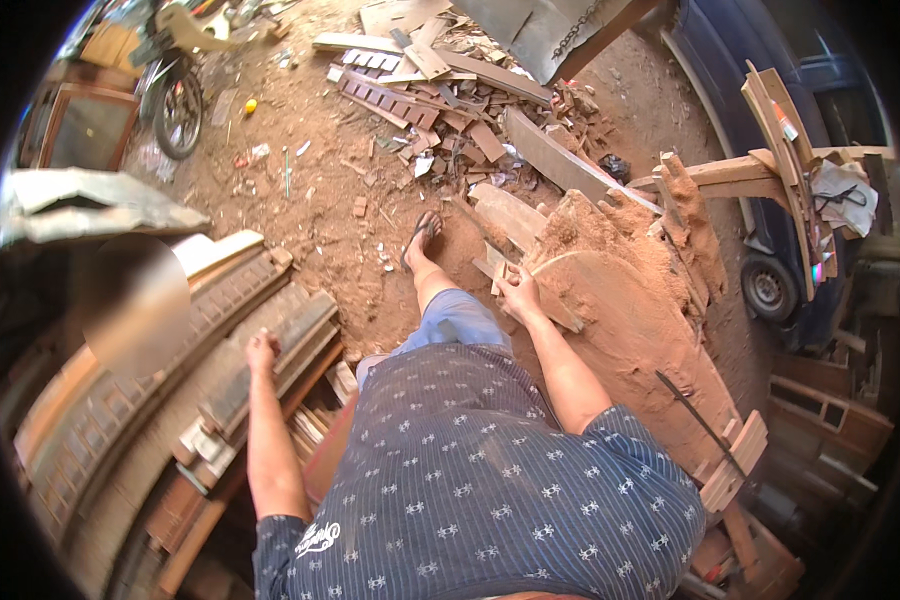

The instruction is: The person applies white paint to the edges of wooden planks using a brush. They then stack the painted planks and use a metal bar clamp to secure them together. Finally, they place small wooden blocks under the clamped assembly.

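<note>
The person wears a dark blue short-sleeved shirt (470, 480) with fine pale stripes and rows of small white motifs, and a white emblem on its left sleeve. Light blue shorts (452, 322) and a dark flip-flop sandal (422, 235) show; forearms bare.

We stand in an open-air woodworking yard: sawdust heaps (620, 230), scattered offcuts (440, 90) on bare dirt, stacked carved boards (260, 340), a parked motorbike (175, 95).
</note>
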Tool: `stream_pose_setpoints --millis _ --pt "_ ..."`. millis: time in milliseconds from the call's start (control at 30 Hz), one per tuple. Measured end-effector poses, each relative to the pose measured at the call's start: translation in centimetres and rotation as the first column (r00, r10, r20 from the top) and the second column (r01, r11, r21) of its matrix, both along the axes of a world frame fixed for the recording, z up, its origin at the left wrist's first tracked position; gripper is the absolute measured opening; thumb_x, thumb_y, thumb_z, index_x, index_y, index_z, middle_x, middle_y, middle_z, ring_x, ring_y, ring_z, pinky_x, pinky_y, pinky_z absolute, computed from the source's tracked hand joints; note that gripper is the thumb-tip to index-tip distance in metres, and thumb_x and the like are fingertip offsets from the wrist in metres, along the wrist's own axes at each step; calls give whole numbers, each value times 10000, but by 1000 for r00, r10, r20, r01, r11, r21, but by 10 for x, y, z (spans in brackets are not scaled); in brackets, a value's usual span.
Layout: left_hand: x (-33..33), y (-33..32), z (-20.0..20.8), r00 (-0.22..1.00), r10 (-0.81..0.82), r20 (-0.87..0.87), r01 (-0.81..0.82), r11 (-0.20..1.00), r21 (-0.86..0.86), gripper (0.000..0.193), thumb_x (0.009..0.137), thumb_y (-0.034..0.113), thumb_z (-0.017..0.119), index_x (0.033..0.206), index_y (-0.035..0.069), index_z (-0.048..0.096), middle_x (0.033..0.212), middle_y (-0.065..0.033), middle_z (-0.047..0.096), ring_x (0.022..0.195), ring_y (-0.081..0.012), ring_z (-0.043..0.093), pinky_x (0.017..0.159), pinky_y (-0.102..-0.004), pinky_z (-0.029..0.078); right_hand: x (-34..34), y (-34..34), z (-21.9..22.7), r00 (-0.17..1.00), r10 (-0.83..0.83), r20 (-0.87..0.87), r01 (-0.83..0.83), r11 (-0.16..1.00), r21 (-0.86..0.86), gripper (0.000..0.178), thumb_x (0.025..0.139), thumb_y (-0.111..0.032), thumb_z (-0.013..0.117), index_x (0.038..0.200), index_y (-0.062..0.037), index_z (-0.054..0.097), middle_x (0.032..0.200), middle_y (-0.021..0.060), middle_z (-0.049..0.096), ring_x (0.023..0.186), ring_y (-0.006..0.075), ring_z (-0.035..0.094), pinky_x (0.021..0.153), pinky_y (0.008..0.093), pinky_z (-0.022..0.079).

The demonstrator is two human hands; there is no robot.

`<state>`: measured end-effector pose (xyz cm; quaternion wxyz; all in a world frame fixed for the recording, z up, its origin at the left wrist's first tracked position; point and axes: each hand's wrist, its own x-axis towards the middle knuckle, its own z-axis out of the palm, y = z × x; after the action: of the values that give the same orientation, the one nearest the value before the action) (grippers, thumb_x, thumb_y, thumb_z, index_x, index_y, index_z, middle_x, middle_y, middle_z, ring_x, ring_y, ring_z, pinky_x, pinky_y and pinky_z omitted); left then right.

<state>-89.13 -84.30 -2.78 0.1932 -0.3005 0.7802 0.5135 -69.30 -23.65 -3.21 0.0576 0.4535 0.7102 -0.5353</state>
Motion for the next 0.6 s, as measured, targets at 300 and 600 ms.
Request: stream_pose_setpoints --millis 300,600 --pt "-115 137 8 982 -108 153 125 986 -108 249 986 271 647 991 24 681 830 -57 687 680 -125 636 591 -279 505 -230 75 -58 999 -2 34 1 1000 31 591 811 -296 746 1283 27 598 1083 226 721 999 319 711 870 395 552" --pt "-374 404 41 755 -653 64 601 727 331 517 1022 324 608 1402 -18 535 1204 -122 670 1043 -165 629 897 -313 511 -420 46 11 981 -104 -164 77 984 -162 397 865 -146 764 1174 7 567 1000 98 682 874 168 671 782 319 569"
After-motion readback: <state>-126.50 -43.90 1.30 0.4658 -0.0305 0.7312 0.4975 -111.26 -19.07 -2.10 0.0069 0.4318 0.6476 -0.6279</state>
